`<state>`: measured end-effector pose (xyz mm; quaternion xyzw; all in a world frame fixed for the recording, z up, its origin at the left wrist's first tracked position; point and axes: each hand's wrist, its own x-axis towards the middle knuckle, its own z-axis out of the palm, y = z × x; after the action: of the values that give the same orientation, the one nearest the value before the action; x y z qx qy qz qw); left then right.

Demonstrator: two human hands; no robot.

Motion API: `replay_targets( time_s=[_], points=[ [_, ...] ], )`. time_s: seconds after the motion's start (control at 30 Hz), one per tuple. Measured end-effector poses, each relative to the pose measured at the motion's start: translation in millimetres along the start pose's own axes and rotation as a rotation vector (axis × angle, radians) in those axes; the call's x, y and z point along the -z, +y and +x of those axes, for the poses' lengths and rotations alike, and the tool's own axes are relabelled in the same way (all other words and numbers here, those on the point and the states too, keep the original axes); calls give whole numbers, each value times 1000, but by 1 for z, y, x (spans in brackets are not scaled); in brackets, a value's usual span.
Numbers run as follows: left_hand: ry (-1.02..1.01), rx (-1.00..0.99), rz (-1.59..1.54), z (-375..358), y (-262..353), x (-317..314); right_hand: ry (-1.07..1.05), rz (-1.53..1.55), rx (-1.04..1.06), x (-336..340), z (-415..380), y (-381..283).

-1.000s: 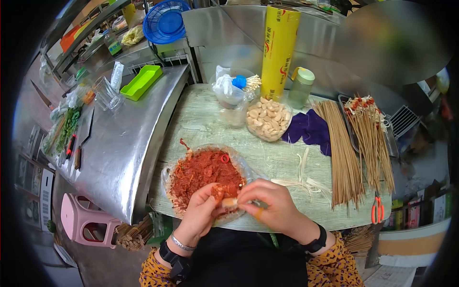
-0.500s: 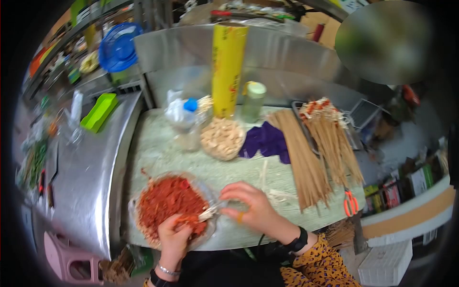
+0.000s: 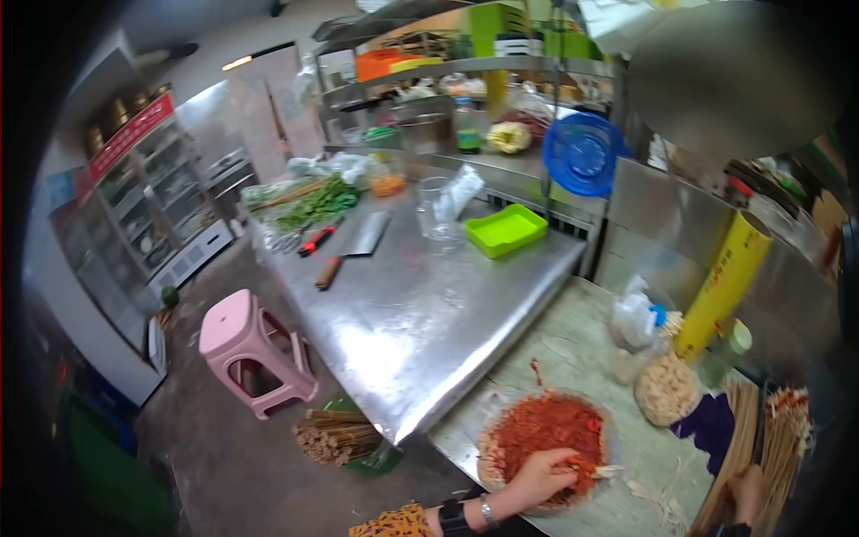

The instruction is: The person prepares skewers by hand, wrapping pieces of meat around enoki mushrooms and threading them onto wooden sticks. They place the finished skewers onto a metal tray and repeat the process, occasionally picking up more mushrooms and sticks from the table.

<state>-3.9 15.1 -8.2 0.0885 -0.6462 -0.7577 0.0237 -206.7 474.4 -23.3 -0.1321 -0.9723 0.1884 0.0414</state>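
Note:
My left hand is closed in a pinch on a small bunch of red-smeared white strips, their pale ends sticking out to the right. It is over a wide bowl of chunky red paste, whose plastic-lined rim shows pale pieces. At the lower right edge, my right hand is at a long bundle of thin bamboo skewers, its fingers curled; what is in them is hidden. Beside that bundle lie more skewers with red and white food on their ends.
A bowl of pale pieces, a purple cloth and a yellow roll stand behind the paste. On the steel table are a cleaver and a green tray. A pink stool stands on the floor.
My view has swung to the left. The right hand has left the white strips and moved to the skewers at the right. The left hand still holds the strips over the paste.

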Motion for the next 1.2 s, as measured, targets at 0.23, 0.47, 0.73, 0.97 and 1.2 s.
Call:
replay_targets(
  time_s=[0.23,0.47,0.73,0.97,1.2],
  points=[
    [-73,31,-122,3,3,1,55,-107,78,-10,33,52],
    [-9,-22,-103,6,-6,0,-44,786,42,87,-37,-56],
    [159,59,-616,8,20,-12,-8,1341,294,50,-172,-184],
    [170,-3,-793,-1,34,-16,-349,1575,217,6,-230,-212],
    [202,-44,-459,-3,32,-19,-861,1467,341,10,-232,-208]
  ],
)
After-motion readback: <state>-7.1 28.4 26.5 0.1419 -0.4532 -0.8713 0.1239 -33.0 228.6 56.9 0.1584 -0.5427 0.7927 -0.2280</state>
